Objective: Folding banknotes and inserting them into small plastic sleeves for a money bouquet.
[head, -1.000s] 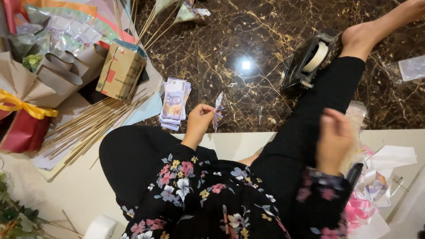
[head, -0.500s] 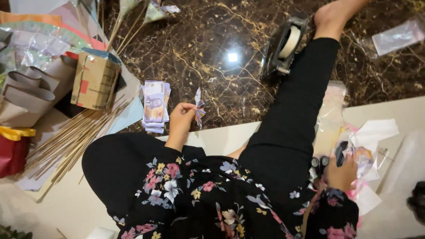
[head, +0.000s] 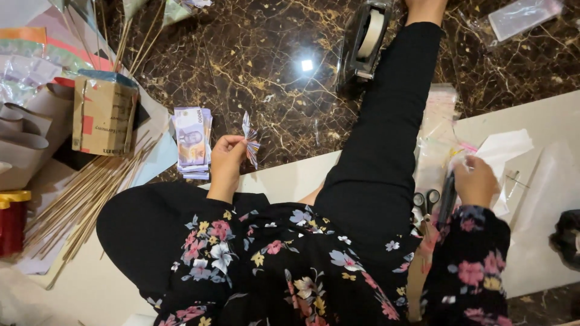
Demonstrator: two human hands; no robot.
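L hand (head: 226, 158): pinching folded banknote butterfly (head: 250, 137) betw thumb + fingertips, holding it just above dark marble floor (head: 266, 78).
Butterfly axis: standing roughly upright, fold line running up-down, wings fanning to the R of the fingers.
Butterfly look: pleated, pale w/ pink-blue tints, small, crisp creases.
Nearest supply: banknote stack (head: 192, 142) lying just L of L hand, long axis pointing away from body.
R hand (head: 476, 181): closing on a dark slim tool (head: 447, 199), exact kind unclear; resting among white paper (head: 504, 148) + clear plastic sleeves (head: 438, 127), well apart from butterfly.
Scissors (head: 425, 202): lying just L of R hand.
Nearer hand to butterfly: L, already gripping.
Tape dispenser (head: 364, 42): sitting far side, beside outstretched leg.
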